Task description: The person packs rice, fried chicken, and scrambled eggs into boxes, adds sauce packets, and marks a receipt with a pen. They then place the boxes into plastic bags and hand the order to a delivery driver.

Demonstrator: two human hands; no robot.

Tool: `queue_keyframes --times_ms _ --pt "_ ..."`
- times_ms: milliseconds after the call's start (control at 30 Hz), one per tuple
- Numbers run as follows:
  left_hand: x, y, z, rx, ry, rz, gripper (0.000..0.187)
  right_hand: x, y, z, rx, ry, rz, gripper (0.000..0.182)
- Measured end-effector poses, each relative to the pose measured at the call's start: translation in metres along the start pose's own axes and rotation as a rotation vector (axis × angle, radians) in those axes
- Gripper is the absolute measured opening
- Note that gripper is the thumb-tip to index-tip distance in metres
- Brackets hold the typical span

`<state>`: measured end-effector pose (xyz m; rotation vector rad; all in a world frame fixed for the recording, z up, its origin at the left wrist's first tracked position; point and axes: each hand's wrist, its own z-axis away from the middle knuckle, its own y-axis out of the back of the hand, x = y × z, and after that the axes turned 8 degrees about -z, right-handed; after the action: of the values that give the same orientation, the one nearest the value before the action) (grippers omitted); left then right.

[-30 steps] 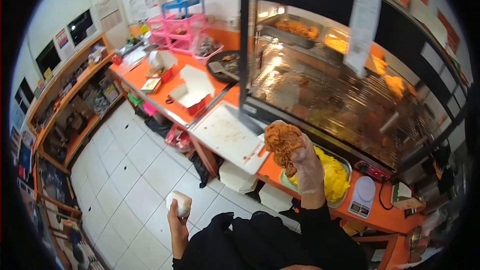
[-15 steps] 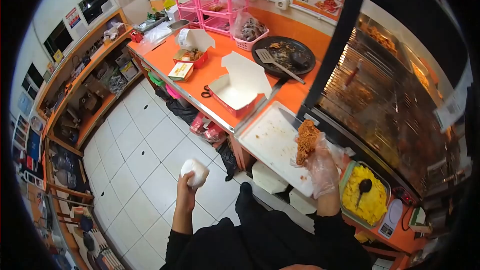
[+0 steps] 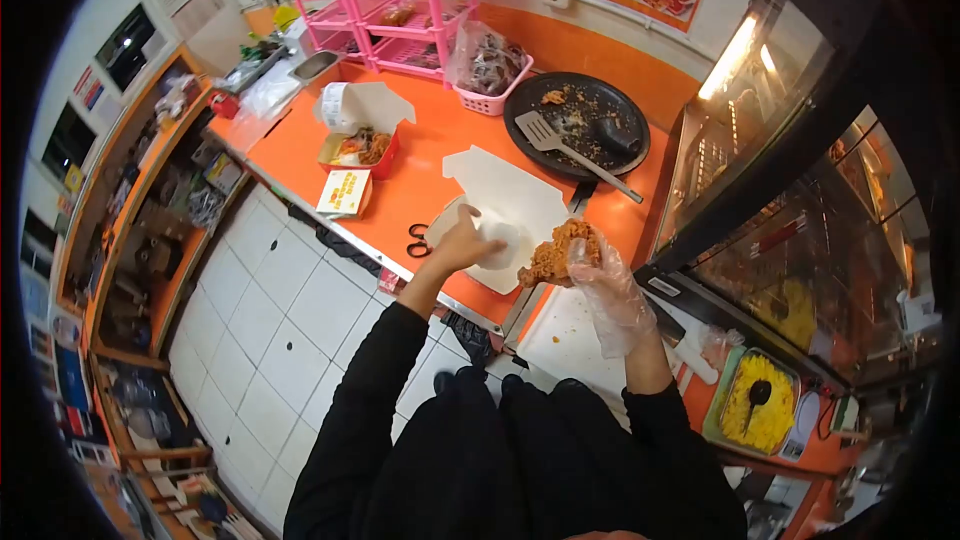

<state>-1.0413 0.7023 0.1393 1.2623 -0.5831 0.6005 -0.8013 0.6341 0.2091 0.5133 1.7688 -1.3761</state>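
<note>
My left hand (image 3: 466,244) reaches into an open takeaway box (image 3: 505,180) with its lid raised. Its fingers are around a white wrapped bundle (image 3: 508,242), low in the box; some fingertips are hidden. A clear plastic glove covers my right hand (image 3: 612,295), which grips a piece of fried chicken (image 3: 556,256) by the box's right side. Below the chicken lies a white cutting board (image 3: 570,345) with crumbs. Black scissors (image 3: 419,240) rest just left of the box.
Behind the box, a black round tray (image 3: 625,120) holds crumbs and a spatula (image 3: 575,148). A filled food box (image 3: 352,145) and a small carton (image 3: 344,193) stand left. Right are a glass display cabinet (image 3: 745,165), a knife (image 3: 690,355) and a container of yellow food (image 3: 765,390).
My left hand has carried the white bundle from over the floor into the open box. The right hand has lifted the chicken from above the board towards the box. The view has shifted forward.
</note>
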Motion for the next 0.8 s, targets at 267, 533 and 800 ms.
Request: queue_keyframes --times_ms 267,533,800 --pt "-0.044 0.018 -0.014 0.198 -0.498 -0.315 0.041 0.053 -0.02 -0.037 0.136 0.309 1.482 0.039" --pt "-0.141 0.067 -0.025 0.179 -0.601 -0.05 0.056 0.108 -0.042 -0.036 0.29 0.22 1.817 0.046" --pt "-0.174 0.081 -0.059 0.28 -0.596 -0.438 0.052 0.12 -0.054 -0.019 0.519 0.149 1.519 0.05"
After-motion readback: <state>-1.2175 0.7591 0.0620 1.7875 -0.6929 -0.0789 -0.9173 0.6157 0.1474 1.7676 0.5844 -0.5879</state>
